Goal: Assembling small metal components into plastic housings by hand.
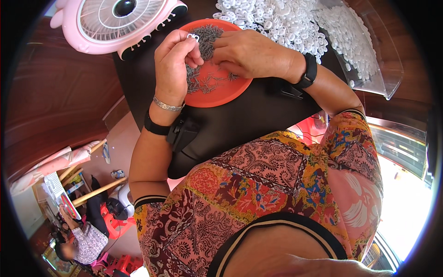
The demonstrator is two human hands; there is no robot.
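Here hands: left (175,64) pinches white ring (193,38); right (251,53) over orange tray (230,90).

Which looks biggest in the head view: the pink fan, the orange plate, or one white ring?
1. Pink fan, though partly cut off.
2. Orange plate, nearly as big.
3. White ring in the left fingers, tiny.

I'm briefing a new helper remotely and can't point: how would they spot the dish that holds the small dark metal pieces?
Start at the pink fan at the table's far edge. Just right of it, on the black tabletop, lies a round, shallow orange dish under both hands, left hand and right hand. Unlike the neighbouring heap of white plastic rings, it holds thin grey metal pieces.
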